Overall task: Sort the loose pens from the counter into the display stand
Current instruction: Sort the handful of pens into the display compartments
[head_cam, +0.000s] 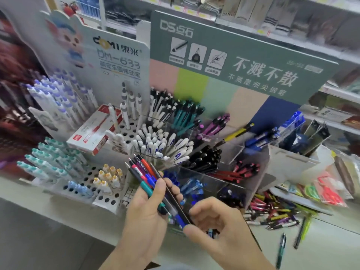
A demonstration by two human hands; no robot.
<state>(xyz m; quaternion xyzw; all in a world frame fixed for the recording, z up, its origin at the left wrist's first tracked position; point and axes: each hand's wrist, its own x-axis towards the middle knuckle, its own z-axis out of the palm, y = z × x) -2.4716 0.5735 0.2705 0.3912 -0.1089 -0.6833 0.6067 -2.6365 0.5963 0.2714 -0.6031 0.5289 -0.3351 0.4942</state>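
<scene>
Two hands work over a shop counter [331,240]. The left hand [145,209] grasps a bundle of pens [148,178], roughly seven, tips fanned toward 11 o'clock, long axes running 11 to 5. The right hand [216,221] pinches the blue pen [180,219] at the bundle's lower end. Beyond them, at 12 o'clock, stands the clear display stand [229,152], its compartments holding pens by colour. A heap of loose pens [272,211] lies at 3 o'clock; three more lie apart nearer the counter's edge.
</scene>
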